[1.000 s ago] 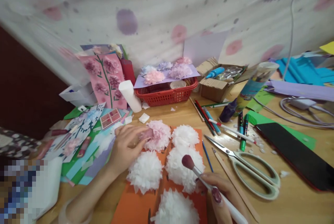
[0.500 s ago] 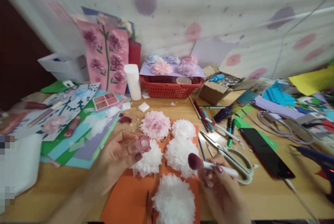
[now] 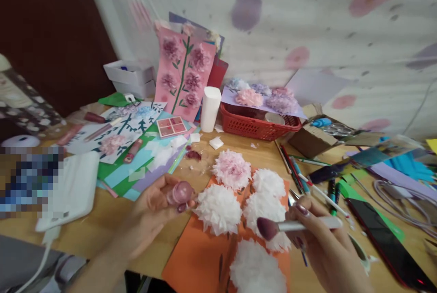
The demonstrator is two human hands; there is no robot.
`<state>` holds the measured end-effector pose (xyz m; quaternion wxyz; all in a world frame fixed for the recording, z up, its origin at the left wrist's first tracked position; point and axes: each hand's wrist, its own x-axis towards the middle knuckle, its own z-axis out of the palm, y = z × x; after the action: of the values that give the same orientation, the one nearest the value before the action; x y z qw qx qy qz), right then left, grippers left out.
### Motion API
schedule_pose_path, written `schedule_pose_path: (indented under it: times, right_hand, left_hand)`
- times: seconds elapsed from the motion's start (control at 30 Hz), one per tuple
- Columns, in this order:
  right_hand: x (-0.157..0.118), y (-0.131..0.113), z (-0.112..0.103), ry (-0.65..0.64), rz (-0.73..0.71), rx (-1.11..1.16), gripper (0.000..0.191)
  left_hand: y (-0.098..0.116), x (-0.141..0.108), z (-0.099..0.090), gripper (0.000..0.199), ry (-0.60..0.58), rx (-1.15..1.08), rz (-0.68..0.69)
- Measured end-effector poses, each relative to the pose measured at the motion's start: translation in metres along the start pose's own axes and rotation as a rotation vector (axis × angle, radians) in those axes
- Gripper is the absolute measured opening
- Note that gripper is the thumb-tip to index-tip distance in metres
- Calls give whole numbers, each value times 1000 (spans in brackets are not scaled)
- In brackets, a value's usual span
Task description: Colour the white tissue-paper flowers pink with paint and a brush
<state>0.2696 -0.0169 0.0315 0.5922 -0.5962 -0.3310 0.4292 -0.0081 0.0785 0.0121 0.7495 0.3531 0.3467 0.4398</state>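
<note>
My left hand point(image 3: 153, 213) pinches a small pink see-through tube point(image 3: 180, 192) with a rounded end; its exact kind is unclear. In my right hand point(image 3: 317, 229) is a makeup brush point(image 3: 290, 225) with a white handle, its plum-coloured bristles pointing left. The bristles hover over a group of white paper flowers point(image 3: 256, 268) on an orange sheet point(image 3: 189, 256). A flower with a pink-tinted middle point(image 3: 231, 169) lies at the far end of the group. Another white flower point(image 3: 218, 209) is just right of my left hand.
Left of the flowers are a makeup palette point(image 3: 171, 127), coloured papers point(image 3: 123, 177) and a white power bank point(image 3: 77, 188). A white bottle point(image 3: 210, 108) and red basket point(image 3: 252, 124) stand behind. To the right are pencils point(image 3: 295, 172), a phone point(image 3: 385, 243) and a cardboard box point(image 3: 303, 140).
The view has swung left, so the table things sit further right in it. Both hands keep hold of the tube and the brush. My right hand now covers most of the scissors.
</note>
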Motion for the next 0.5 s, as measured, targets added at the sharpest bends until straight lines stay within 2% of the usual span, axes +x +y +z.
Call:
schedule_pose_path:
  times: [0.1, 0.17, 0.23, 0.3, 0.37, 0.43, 0.5]
  right_hand:
    - [26, -29, 22, -56, -155, -235, 40]
    - [52, -44, 52, -124, -294, -365, 37]
    - [82, -49, 91, -210, -458, -476, 32]
    - [115, -43, 131, -268, -623, -616, 27]
    - [146, -29, 163, -323, -667, -781, 26]
    - [169, -13, 186, -329, -682, -842, 23]
    - [182, 0, 198, -342, -692, -883, 21]
  left_hand:
    - [0, 2, -12, 38, 36, 60, 62]
    - [-4, 4, -17, 38, 46, 100, 74]
    - [-9, 5, -20, 35, 23, 158, 83]
    - [-13, 6, -22, 31, -29, 232, 94]
    - [-16, 5, -24, 32, -60, 327, 105]
    - [-18, 5, -27, 34, -30, 451, 118]
    - [-21, 4, -31, 34, 22, 590, 148]
